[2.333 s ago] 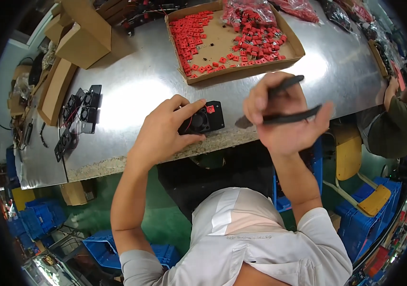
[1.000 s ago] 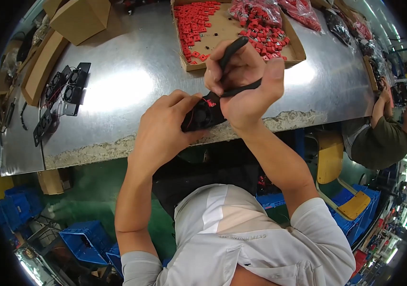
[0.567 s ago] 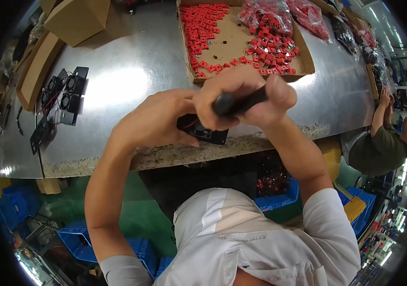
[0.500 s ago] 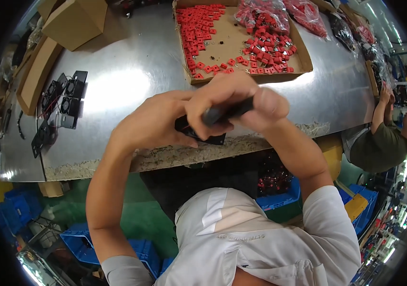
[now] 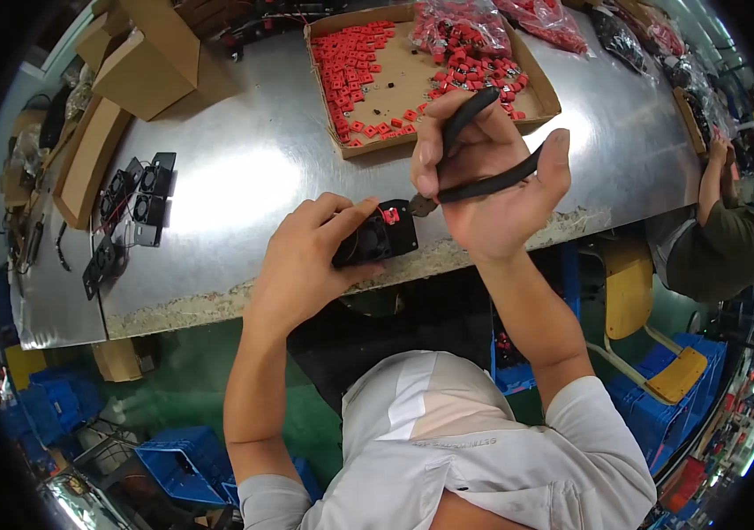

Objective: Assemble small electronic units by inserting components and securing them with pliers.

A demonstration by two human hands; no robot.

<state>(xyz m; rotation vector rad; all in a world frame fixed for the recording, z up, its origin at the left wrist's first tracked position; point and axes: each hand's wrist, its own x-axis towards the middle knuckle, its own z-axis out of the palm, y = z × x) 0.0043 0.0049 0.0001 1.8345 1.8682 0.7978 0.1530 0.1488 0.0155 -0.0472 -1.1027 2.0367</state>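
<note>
My left hand (image 5: 305, 247) grips a black fan panel (image 5: 403, 233) at the table's near edge, fingers over its top and thumb at its near side. A small red part (image 5: 391, 215) sits in the panel close to its right end. In my right hand (image 5: 502, 212), palm turned up, lies a pair of pliers (image 5: 493, 184) with black handles spread wide. Their metal jaws point left and reach the panel's right end; whether they touch it I cannot tell.
A shallow cardboard tray (image 5: 438, 140) holds many red parts and a plastic bag. More black fan panels (image 5: 149, 212) lie at left, near a cardboard box (image 5: 152, 79). A co-worker (image 5: 712, 238) is at far right, beyond a yellow chair (image 5: 629, 287).
My right hand has turned palm up and the pliers' handles have spread apart. The panel, formerly mostly covered by my hands, now shows its right end and the red part.
</note>
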